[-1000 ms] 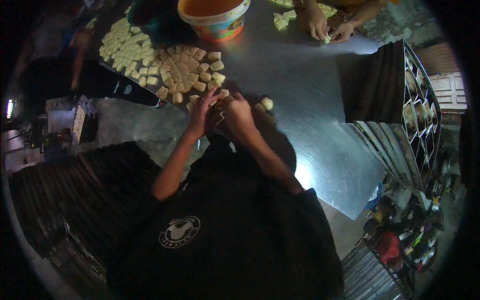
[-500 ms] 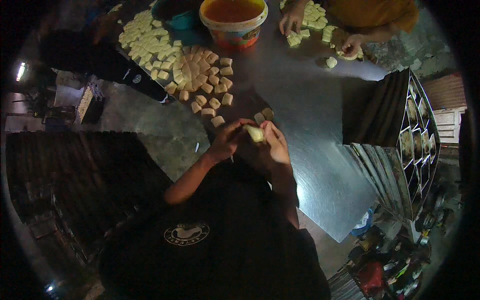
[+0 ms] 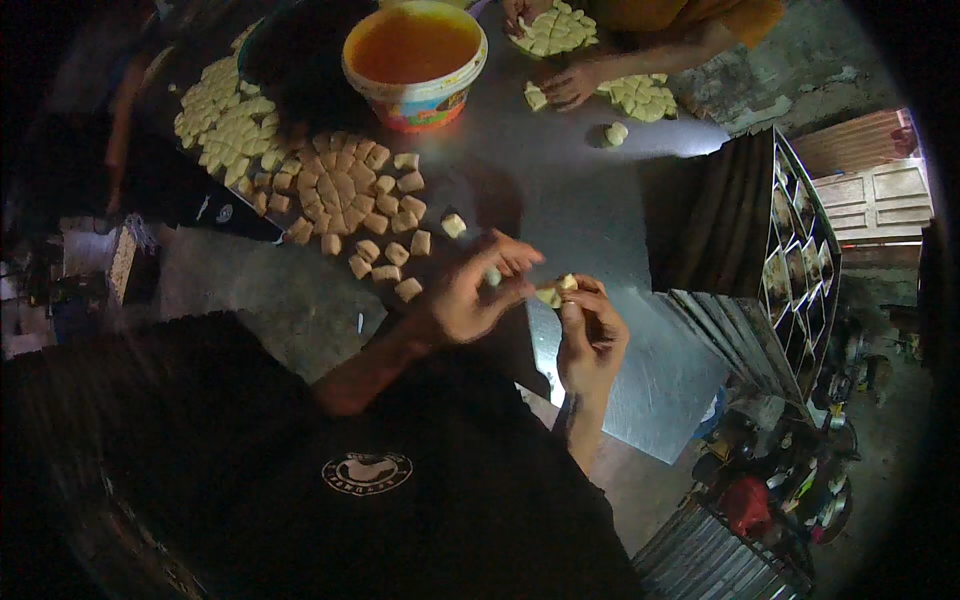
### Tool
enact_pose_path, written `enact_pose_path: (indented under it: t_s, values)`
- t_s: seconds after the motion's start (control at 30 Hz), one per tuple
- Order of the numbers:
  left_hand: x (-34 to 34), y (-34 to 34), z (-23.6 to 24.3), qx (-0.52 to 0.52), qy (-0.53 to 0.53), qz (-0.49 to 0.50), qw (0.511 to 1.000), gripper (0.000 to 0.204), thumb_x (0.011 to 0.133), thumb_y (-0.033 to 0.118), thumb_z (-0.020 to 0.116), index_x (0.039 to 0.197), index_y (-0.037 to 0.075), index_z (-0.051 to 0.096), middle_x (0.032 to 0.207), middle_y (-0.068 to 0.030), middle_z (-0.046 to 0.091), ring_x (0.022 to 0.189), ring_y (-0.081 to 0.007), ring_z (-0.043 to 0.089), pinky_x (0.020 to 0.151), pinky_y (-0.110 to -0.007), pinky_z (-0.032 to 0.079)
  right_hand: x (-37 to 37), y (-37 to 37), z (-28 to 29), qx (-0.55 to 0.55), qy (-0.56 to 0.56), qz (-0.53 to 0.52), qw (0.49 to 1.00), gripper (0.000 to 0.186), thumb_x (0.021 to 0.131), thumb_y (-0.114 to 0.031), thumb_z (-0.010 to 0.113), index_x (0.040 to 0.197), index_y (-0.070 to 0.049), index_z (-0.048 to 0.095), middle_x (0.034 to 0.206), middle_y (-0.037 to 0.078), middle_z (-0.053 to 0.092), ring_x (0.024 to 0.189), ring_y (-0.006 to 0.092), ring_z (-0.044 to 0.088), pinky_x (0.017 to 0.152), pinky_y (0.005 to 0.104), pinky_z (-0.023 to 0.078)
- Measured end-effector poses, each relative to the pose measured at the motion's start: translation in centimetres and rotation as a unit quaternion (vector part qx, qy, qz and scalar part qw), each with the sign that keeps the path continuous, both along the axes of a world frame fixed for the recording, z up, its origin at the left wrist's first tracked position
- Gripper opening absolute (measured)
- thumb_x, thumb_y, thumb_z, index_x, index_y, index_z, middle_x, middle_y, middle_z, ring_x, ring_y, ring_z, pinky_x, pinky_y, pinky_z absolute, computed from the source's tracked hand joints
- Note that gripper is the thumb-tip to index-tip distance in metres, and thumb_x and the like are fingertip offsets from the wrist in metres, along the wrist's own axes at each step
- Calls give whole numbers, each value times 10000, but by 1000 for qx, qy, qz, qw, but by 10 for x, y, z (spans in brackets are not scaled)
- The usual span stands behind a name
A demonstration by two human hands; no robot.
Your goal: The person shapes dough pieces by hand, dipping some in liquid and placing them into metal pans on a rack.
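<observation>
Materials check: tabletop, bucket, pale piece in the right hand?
Tabletop: probably bare sheet metal, smooth and semi-glossy; grey with bright reflections.
Bucket: likely plastic; thick pale rim, coloured printed wall.
Pale piece in the right hand: looks like soft raw dough, matte; creamy yellow, irregular shape. Exact type can't be told.

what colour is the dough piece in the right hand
Pale yellow; the dough piece shows best in the head view.

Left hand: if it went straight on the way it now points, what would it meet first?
Likely the pale dough piece in the right hand, just off the left thumb; depth is unclear, so they may already touch.
</observation>
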State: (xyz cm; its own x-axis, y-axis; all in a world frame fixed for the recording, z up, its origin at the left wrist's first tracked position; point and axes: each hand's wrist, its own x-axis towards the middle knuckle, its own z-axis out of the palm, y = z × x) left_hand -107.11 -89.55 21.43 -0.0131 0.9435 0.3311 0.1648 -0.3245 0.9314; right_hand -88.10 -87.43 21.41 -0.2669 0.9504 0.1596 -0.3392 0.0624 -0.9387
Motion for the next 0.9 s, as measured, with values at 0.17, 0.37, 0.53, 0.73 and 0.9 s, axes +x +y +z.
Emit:
enact_pose_path:
  t_s: [0.17,0.37,0.53,0.73,0.9]
  values:
    - [-21,15,38,78,-11,92,993,170,893,16,646,1061,28,630,1041,-100,586,912,-180,597,792,-282,477,-65,24,40,-20,69,4,997,480,794,-48,799,1230,-21,600,1087,77,641,1054,170,586,910,294,460]
    - [-83,21,51,76,-167,90,979,250,924,76,569,1159,-7,584,1152,-170,523,891,-206,594,822,-314,493,-145,63,62,48,96,13,994,240,776,-19,794,998,24,714,1057,147,668,970,236,641,872,330,515]
    - [-160,61,81,376,107,223,893,497,994,509,455,1105,62,642,1108,-115,602,931,-275,638,886,-435,510,-219,79,85,-24,46,126,991,384,788,17,759,1147,11,621,1042,162,695,899,188,672,881,306,517]
    - [-204,96,36,456,-184,46,870,484,928,499,601,1079,41,629,962,-96,659,907,-225,649,837,-375,534,-291,80,120,52,-76,190,978,622,740,152,622,1324,-5,472,1296,139,578,1140,195,606,990,294,447]
    - [-223,120,20,390,-400,57,828,572,891,376,698,1275,20,471,1044,-117,643,945,-222,636,860,-366,530,-331,113,116,-43,-64,257,963,616,845,96,565,1425,-31,398,1385,114,469,1287,214,472,1044,325,405]
